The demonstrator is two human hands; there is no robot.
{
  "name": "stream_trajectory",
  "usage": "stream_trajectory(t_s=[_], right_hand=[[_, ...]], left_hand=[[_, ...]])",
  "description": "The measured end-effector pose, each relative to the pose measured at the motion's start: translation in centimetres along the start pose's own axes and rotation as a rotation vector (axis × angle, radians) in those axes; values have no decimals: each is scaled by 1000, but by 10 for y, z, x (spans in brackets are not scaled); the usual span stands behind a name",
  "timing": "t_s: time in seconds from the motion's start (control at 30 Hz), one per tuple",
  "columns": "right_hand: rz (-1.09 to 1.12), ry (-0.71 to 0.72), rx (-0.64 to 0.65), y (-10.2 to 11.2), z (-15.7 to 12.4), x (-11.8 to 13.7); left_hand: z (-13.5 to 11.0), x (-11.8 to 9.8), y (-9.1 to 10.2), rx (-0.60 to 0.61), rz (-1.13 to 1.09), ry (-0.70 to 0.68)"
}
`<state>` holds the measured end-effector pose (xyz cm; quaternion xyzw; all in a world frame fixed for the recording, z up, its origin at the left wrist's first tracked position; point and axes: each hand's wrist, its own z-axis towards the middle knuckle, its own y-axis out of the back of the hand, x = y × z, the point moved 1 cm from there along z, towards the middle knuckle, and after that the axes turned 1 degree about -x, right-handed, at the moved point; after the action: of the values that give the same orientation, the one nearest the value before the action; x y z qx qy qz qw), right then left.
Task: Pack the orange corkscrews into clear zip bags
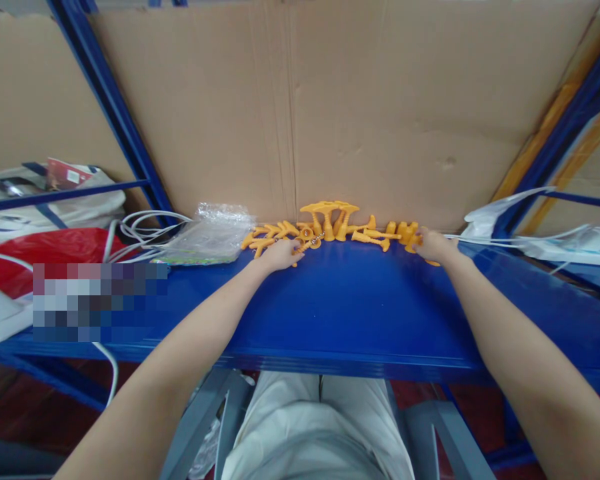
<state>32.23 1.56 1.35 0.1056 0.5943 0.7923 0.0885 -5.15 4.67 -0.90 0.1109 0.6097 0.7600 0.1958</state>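
A row of orange plastic parts [330, 230] lies along the back of the blue shelf [340, 307], against a cardboard wall. Some stand upright like pegs with flat tops; others lie flat. My left hand [280, 255] rests at the left end of the row, fingers curled over a small orange piece. My right hand [433, 245] reaches the right end, fingers closed on a chunky orange part [409, 235]. What exactly each hand grips is too small to name.
A clear plastic bag [207, 237] and white cables [140, 230] lie left of the parts. Red and white bags [40, 247] sit further left. White packets and cables [540, 243] lie at the right. Blue rack posts [115, 113] flank the shelf.
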Motion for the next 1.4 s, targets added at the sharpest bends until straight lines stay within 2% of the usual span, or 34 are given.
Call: stream_trajectory(t_s=[0.13, 0.33, 0.53, 0.77, 0.9, 1.0, 1.1, 1.23, 1.4], right_hand=[[-13, -1, -18, -1, -3, 7], [-38, 99, -99, -2, -8, 18], [136, 167, -113, 4, -8, 28], [660, 478, 68, -22, -9, 57], [680, 659, 173, -37, -15, 69], [625, 734, 115, -42, -20, 77], [551, 716, 21, -42, -23, 83], [450, 701, -96, -36, -25, 86], [405, 768, -197, -23, -27, 81]], left_hand=[[0, 0, 0, 13, -5, 21], [-3, -2, 4, 14, -4, 35], [-2, -2, 2, 14, 22, 41], [1, 2, -4, 19, -42, -9], [3, 3, -5, 27, -45, -23], [3, 3, -6, 17, -68, -7], [3, 2, -5, 4, -86, 32], [1, -2, -3, 15, -109, 31], [-4, -12, -1, 0, -92, -14]])
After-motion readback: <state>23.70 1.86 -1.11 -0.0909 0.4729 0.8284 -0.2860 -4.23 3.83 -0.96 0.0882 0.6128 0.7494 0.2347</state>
